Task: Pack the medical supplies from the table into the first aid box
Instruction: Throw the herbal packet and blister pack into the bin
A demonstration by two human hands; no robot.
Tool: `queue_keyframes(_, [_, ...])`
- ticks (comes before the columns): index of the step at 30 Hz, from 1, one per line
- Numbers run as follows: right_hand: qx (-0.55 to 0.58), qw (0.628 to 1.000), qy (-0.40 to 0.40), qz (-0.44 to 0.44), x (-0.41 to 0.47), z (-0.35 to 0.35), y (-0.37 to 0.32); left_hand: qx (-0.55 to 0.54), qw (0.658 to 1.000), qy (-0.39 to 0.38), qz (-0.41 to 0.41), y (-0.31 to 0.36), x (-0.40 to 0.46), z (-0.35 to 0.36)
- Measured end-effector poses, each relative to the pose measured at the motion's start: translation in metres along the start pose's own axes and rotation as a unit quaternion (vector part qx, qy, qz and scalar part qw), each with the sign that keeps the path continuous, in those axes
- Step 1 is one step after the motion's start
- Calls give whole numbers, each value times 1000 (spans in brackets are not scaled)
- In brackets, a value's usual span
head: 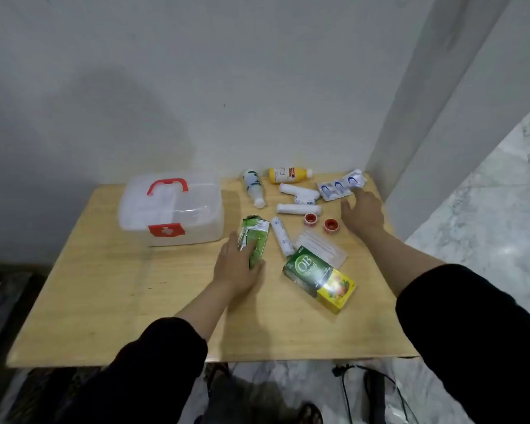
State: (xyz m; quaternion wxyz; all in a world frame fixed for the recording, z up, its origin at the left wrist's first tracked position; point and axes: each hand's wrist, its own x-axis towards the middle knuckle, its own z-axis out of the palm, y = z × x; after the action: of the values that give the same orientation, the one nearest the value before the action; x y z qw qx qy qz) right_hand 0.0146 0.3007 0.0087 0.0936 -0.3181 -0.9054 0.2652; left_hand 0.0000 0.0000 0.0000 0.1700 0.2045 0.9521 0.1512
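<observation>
A translucent first aid box (170, 209) with a red handle and red cross latch sits closed on the left of the wooden table (110, 301). My left hand (236, 267) lies on a green foil packet (254, 237), fingers curled around its lower end. My right hand (363, 212) hovers with fingers spread just below a blister strip (341, 185), not holding it. Between them lie a white bottle (253, 186), a yellow bottle (289, 175), several white bandage rolls (299, 208), two red tape rolls (320, 222), a clear packet of swabs (322, 246) and a green-yellow box (318, 278).
The table stands against a white wall, with a wall corner close to its right rear edge. Marble floor shows at the right and below. Black cables (367, 381) hang by the table's front edge.
</observation>
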Motion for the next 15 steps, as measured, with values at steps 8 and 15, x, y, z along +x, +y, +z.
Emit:
queue_keyframes(8, [-26, 996, 4, 84, 30, 14, 0, -36, 998, 40, -40, 3, -1, 9])
queue_keyframes(15, [-24, 988, -13, 153, 42, 30, -3, -50, 994, 78, -56, 2, 2, 8])
